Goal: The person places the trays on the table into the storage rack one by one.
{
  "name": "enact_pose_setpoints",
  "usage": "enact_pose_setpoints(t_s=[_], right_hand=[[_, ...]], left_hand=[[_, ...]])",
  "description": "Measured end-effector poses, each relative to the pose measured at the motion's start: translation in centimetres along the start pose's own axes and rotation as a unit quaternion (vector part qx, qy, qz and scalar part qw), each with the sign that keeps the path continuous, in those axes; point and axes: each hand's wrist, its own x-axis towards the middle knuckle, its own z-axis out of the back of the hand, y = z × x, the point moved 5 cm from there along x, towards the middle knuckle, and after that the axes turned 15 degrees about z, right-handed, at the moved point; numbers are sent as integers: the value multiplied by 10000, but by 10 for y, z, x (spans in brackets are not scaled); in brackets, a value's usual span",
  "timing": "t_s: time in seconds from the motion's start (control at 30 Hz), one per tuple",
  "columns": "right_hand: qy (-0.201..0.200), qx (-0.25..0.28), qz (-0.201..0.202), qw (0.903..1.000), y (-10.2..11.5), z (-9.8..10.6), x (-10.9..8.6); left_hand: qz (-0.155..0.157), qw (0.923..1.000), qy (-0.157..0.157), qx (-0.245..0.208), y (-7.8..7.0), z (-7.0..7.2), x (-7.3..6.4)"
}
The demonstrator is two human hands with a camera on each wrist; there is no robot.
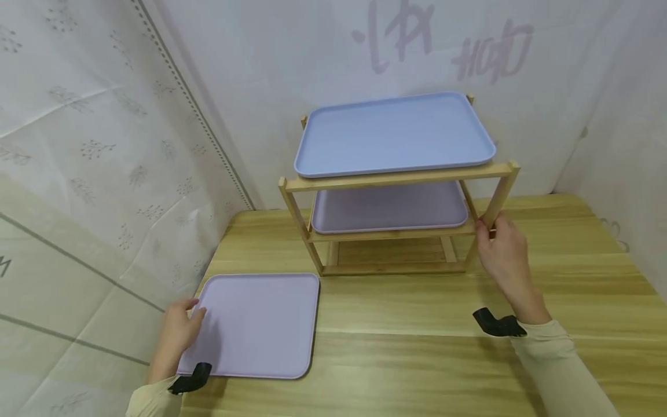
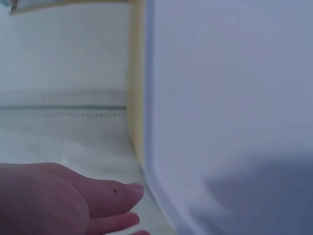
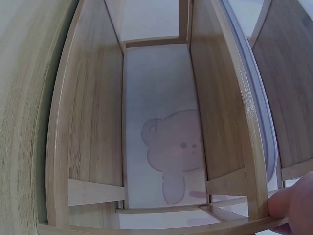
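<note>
My right hand (image 1: pixel 504 248) grips the right front upright of a three-level wooden rack (image 1: pixel 396 267), at the height of its middle shelf. In the right wrist view, the fingertips (image 3: pixel 283 203) hold the corner of the rack's frame. A blue tray (image 1: pixel 391 136) lies on the rack's top level, and a mauve tray (image 1: pixel 391 208) lies on the middle one. On the table at the left is a lilac tray (image 1: pixel 255 324). My left hand (image 1: pixel 179 330) is at its left edge, fingers loosely bent; in the left wrist view the thumb (image 2: pixel 120 193) is just beside the rim.
The wood-grain table (image 1: pixel 396 359) extends in front of the rack. Patterned white cloth (image 1: pixel 94 145) hangs at the left, and another sheet (image 1: pixel 292 69) with pinkish markings hangs behind. Black straps (image 1: pixel 497 324) are worn on both wrists.
</note>
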Motion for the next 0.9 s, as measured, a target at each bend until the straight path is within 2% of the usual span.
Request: enact_pose_setpoints(t_s=[0.07,0.17,0.3,0.5,0.73,0.9], right_hand=[[-5,-2,7,10000,-1,1,0],[28,19,35,10000,0,2,0],[131,57,76,9999,1,2,1],[189,107,74,9997,3,0,2],[188,49,89,9998,4,-2,2],[251,61,34,9997,4,-3,1]], left_hand=[[223,9991,115,351,18,-3,-1],[434,9962,309,683,37,-8,0],[527,9962,340,601,51,-14,0],[700,9969,191,297,59,-19,0],[736,9966,-57,354,61,-21,-2],[735,9963,-48,451,64,-23,-1]])
